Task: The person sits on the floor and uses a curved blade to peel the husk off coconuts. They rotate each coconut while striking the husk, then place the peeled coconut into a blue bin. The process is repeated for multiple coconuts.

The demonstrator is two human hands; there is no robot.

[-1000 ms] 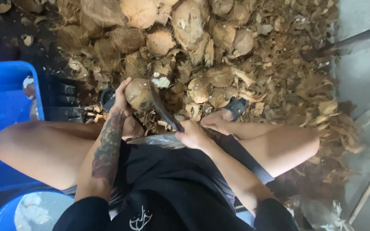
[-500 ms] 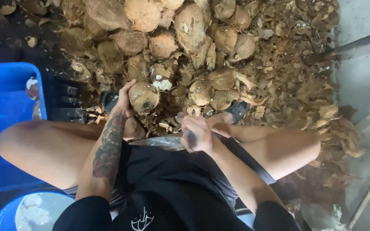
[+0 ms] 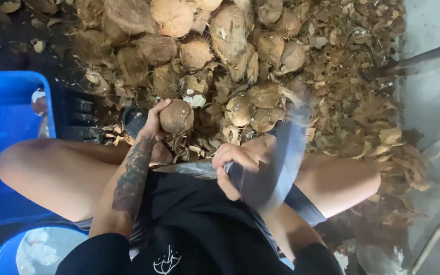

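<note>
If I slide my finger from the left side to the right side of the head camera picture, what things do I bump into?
Blue tub → left hand → coconut it holds → right hand → blurred blade it holds → loose husk scraps → grey floor.

Our blade (image 3: 286, 153) smears into motion blur, its edge unreadable; the blue crate (image 3: 6, 127) and blue basin (image 3: 6, 257) run off the frame, and husks bury the lower coconuts (image 3: 240, 109).

Left hand (image 3: 155, 122) cupped, right hand (image 3: 235, 165) fisted
</note>
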